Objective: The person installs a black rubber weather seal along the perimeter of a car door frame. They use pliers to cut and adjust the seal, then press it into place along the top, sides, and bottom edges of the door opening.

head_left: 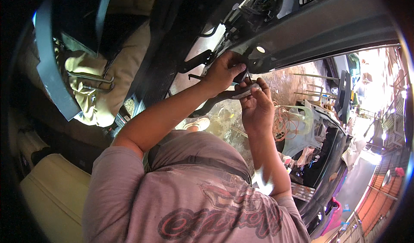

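Head view: the left hand (222, 72) is being held out across the body, its forearm slanting upward, its back turned up and its thumb reaching to the right. The right hand (257, 109) is being raised from a bent elbow just below, with the palm side partly showing and the fingertips curling inward. A dark strip (224, 97) is being pinched between the thumb and fingers of the right hand, just below the left fingertips. The left fingers are being kept narrow and bent near a small dark part; whether it is being gripped cannot be told.

The strip is showing as long, slim and gently curved, almost black along its length and paler grey at the pinched end, and is trailing down and left from the right fingers.

Above and right of the fingers, a car door (327, 36) is presenting a smooth, dark grey, long panel. A black hinge arm (196, 63) is jutting out left of the left fingers. Beyond the right fingers, thin orange cord (282, 124) is lying in loose loops by a pale green plastic chair (304, 118). Far left of the fingers, metal rods (91, 78) are resting on creased beige cloth (127, 61).
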The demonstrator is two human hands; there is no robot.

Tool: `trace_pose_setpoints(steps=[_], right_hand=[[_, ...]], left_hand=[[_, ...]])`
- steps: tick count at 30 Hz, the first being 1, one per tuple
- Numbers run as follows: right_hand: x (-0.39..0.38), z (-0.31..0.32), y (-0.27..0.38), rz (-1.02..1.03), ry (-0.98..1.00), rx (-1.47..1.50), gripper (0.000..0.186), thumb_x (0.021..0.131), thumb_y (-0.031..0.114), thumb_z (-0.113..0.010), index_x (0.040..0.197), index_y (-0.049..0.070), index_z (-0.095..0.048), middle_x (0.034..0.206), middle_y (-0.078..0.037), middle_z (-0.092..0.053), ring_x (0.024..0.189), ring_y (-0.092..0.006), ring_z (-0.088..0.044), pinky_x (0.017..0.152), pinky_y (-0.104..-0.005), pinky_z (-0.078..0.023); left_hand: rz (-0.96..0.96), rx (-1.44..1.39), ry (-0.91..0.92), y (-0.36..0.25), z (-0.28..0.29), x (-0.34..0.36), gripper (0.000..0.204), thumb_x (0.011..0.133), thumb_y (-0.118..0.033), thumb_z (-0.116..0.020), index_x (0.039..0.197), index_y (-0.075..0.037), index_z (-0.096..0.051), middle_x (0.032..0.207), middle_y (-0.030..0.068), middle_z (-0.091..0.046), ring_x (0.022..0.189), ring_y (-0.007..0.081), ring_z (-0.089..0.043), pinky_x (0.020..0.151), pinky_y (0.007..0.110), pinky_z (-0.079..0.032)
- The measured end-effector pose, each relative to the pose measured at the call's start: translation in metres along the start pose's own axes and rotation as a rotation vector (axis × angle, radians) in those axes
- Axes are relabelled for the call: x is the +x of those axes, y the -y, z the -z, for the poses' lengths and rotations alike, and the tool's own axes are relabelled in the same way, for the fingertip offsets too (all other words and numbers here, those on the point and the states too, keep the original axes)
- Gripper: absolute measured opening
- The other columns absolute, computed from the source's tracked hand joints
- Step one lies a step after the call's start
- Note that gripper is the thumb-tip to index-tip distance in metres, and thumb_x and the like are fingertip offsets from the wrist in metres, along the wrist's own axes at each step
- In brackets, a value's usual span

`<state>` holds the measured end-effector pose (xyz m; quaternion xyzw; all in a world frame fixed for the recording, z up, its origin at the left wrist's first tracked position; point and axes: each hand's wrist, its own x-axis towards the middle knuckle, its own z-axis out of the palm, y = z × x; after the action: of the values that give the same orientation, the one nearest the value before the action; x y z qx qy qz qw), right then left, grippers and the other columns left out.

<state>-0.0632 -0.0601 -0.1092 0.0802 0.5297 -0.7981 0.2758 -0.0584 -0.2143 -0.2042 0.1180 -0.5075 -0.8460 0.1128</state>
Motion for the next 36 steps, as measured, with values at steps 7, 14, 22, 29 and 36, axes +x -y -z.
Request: trace_pose_setpoints(steps=[7,14,22,29,36], right_hand=[[-0.001,0.008,0.000,0.028,-0.055,-0.020,0.052,0.098,0.001,-0.061,0.147,0.007,-0.043,0.138,-0.022,-0.062,0.122,-0.0316,-0.067,0.110,-0.0478,-0.057],[-0.001,0.009,0.001,0.141,-0.024,-0.052,0.052,0.097,0.000,-0.064,0.146,0.008,-0.046,0.143,-0.023,-0.060,0.127,-0.0320,-0.064,0.112,-0.0500,-0.055],[0.000,0.014,0.009,0.138,-0.013,-0.034,0.050,0.098,-0.002,-0.061,0.145,0.008,-0.046,0.142,-0.023,-0.061,0.122,-0.0310,-0.067,0.109,-0.0488,-0.057],[-0.004,0.028,-0.011,-0.031,-0.039,-0.167,0.048,0.098,-0.001,-0.061,0.143,0.007,-0.047,0.136,-0.021,-0.064,0.113,-0.0275,-0.069,0.103,-0.0467,-0.059],[0.012,0.037,-0.033,-0.162,-0.077,-0.189,0.046,0.102,0.000,-0.059,0.145,0.006,-0.043,0.135,-0.019,-0.063,0.113,-0.0273,-0.068,0.099,-0.0445,-0.060]], left_hand=[[0.132,-0.584,0.173,0.017,0.005,-0.001,0.028,0.108,-0.004,-0.060,0.136,-0.003,-0.062,0.127,0.0108,-0.071,0.121,0.0206,-0.069,0.107,0.037,-0.055],[0.229,-0.542,0.120,0.011,-0.009,0.015,0.031,0.102,-0.005,-0.066,0.133,-0.002,-0.061,0.121,0.0100,-0.073,0.108,0.0211,-0.074,0.096,0.036,-0.060],[-0.026,0.119,-0.014,-0.013,-0.023,0.007,0.040,0.094,-0.013,-0.079,0.129,-0.001,-0.063,0.121,0.0150,-0.077,0.111,0.0262,-0.076,0.100,0.039,-0.058],[0.056,0.538,-0.002,0.019,0.027,-0.019,0.046,0.087,-0.018,-0.084,0.126,0.000,-0.067,0.118,0.0159,-0.079,0.108,0.0274,-0.077,0.099,0.039,-0.059],[0.333,0.276,-0.040,0.068,0.023,-0.037,0.052,0.092,-0.017,-0.080,0.135,0.004,-0.060,0.107,0.0148,-0.079,0.082,0.0176,-0.077,0.076,0.032,-0.063]])
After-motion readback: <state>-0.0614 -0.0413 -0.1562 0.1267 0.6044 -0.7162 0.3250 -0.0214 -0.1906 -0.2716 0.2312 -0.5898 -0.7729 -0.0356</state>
